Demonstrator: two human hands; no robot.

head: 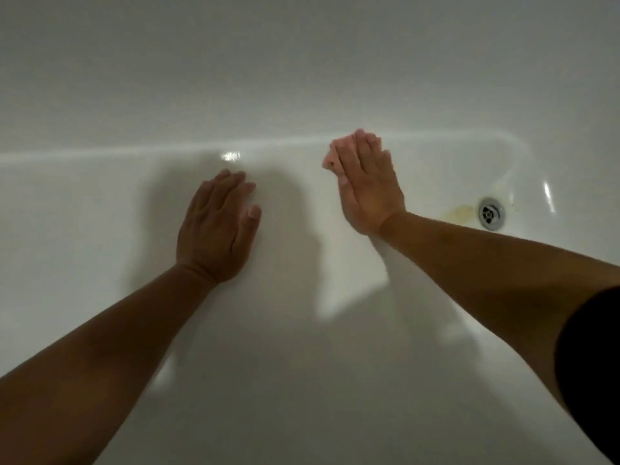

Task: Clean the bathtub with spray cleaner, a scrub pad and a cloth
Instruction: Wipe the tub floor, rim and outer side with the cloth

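The fingers [364, 152] of the right hand [369, 191] lie straight and close together, pressed flat over a pink pad [330, 157], right of the frame's centre. They are not curled round the pad. Only its left edge and upper corner show past the fingertips, and a small dark speck sits on that edge. The pad lies against the white bathtub [302, 364], at the pale curved line where the tub's floor rises into its far wall. Whether it is a sponge or a folded cloth cannot be told. The left hand [214, 226], left of centre and a little lower in the frame, rests palm down on the tub floor. Its fingers are straight and slightly spread, the thumb is out to the right, and it holds nothing. The two hands are well apart, with bare tub between them. At the right of the frame a metal drain [491, 212] is set in the floor, with a yellowish stain [461, 211] just to its left. A dark sleeve [593, 364] covers the right upper arm at the lower right edge. A bright spot of glare [230, 156] sits above the left hand.
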